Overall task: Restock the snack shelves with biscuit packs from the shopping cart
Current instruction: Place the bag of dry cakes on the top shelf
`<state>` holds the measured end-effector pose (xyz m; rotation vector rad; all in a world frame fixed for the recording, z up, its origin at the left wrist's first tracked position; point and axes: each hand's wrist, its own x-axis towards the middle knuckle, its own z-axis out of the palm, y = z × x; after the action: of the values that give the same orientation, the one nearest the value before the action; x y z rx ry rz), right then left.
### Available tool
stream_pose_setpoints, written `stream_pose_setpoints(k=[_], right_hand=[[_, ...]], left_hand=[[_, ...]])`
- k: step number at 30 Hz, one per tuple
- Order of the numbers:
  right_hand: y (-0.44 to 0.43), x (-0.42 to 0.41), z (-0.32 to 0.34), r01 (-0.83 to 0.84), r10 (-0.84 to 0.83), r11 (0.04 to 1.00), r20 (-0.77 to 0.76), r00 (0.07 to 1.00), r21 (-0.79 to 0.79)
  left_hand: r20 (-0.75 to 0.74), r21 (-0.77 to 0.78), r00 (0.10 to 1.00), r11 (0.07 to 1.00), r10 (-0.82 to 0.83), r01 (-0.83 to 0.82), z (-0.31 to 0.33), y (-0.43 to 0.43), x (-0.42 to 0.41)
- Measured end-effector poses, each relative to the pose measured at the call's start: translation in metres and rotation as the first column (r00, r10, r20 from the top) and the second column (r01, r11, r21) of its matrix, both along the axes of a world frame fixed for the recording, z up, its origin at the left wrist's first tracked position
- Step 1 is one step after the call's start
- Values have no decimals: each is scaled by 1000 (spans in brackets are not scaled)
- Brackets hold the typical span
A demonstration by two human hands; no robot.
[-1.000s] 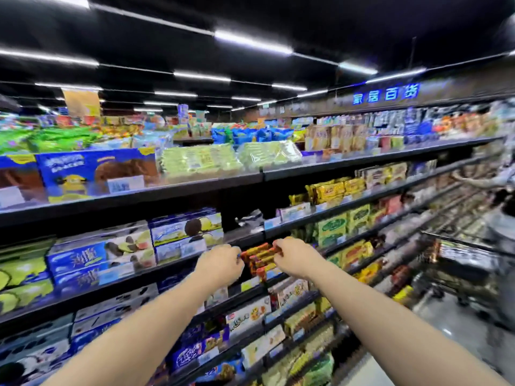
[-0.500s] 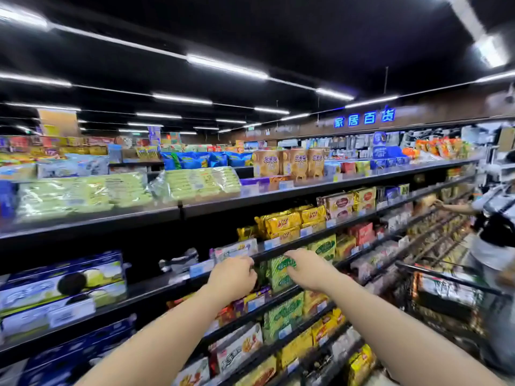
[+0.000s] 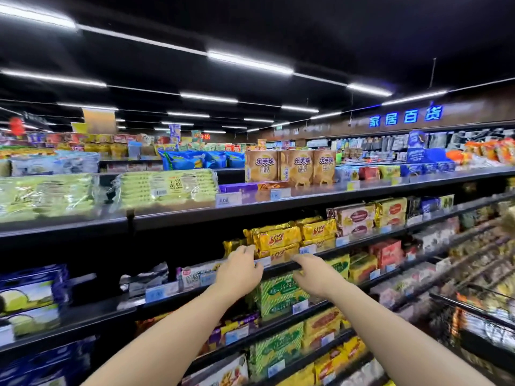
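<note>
Gold-yellow biscuit packs (image 3: 281, 239) lie stacked on the second shelf (image 3: 362, 243), behind its price-tag rail. My left hand (image 3: 240, 273) reaches up to the stack's left end, fingers spread and touching the lower pack's edge. My right hand (image 3: 313, 274) stretches toward the bottom pack from the right, its fingertips at the rail. Neither hand holds anything. The shopping cart (image 3: 473, 310), black wire with packs inside, stands at the lower right.
Green biscuit packs (image 3: 278, 298) fill the shelf below my hands. Tan cartons (image 3: 295, 165) and pale green wafer bundles (image 3: 167, 188) sit on the top shelf. Blue boxes (image 3: 30, 293) are at left. The aisle runs on to the right.
The view has slid right along the shelves. Both hands have left the orange packs on the lower shelf and risen to the gold packs, with fingers now extended.
</note>
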<state>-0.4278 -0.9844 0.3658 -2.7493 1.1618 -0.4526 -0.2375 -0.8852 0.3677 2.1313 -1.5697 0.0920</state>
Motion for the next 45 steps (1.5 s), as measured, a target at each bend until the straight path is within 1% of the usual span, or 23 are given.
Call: stream_pose_setpoints(k=[3,6,11,14,17,19,20,23,25,27,28,30,32,35,37,38,40,42,45], right_hand=[[-38,12,-13,-10,10,999,1,1000,-37],[-74,23,-22,-23,22,996,-21,1000,-84],[-124,37,-31,-92,92,989,-5,996,-114],[-151,47,-29,-153,149,964,-33,988,-216],[-176,55,-24,-185,175,942,-62,983,-279],[-190,59,-23,-202,187,922,-76,979,-331],[-196,60,-22,-209,194,916,-77,978,-342],[-213,62,-24,-251,228,916,-107,968,-313],[-222,61,-27,-272,240,901,-134,961,-339],[-229,58,-29,-290,258,869,-132,957,-402],[-231,56,-30,-297,267,855,-130,955,-424],[-234,55,-32,-308,285,843,-119,951,-442],[-237,55,-33,-313,295,845,-110,949,-433],[-238,57,-31,-328,314,850,-103,944,-413],[-234,59,-29,-343,335,846,-93,938,-407],[-232,61,-29,-355,350,839,-90,932,-413],[-223,66,-28,-400,402,799,-96,910,-449],[-208,70,-24,-458,480,743,-89,873,-487],[-178,77,-12,-539,640,600,-49,767,-591]], left_hand=[[-178,-48,982,997,57,-66,-6,-39,8],[-372,-56,921,988,112,-142,-12,-79,16],[-548,-29,811,964,204,-263,-13,-128,30],[-607,-16,762,955,225,-295,-11,-151,31],[-645,-6,725,947,241,-320,-10,-172,27],[-680,12,674,924,288,-383,-11,-181,23],[-704,11,642,908,304,-419,-11,-185,21],[-761,32,563,885,323,-464,-14,-197,20],[-771,37,545,878,328,-477,-19,-204,21],[-785,-43,561,879,264,-474,-23,-208,14],[-773,-67,581,878,254,-474,-25,-210,10],[-714,-43,621,864,324,-501,-23,-214,4],[-669,-17,640,854,378,-521,-18,-215,1],[-636,20,652,853,413,-521,-13,-210,2],[-610,-10,677,851,411,-525,-10,-200,-2],[-574,-23,698,843,429,-537,-8,-194,-5],[-457,-32,748,831,482,-555,-6,-179,-10],[-324,-42,805,842,497,-537,-4,-160,-16],[-147,-105,864,860,482,-499,-4,-116,-18]])
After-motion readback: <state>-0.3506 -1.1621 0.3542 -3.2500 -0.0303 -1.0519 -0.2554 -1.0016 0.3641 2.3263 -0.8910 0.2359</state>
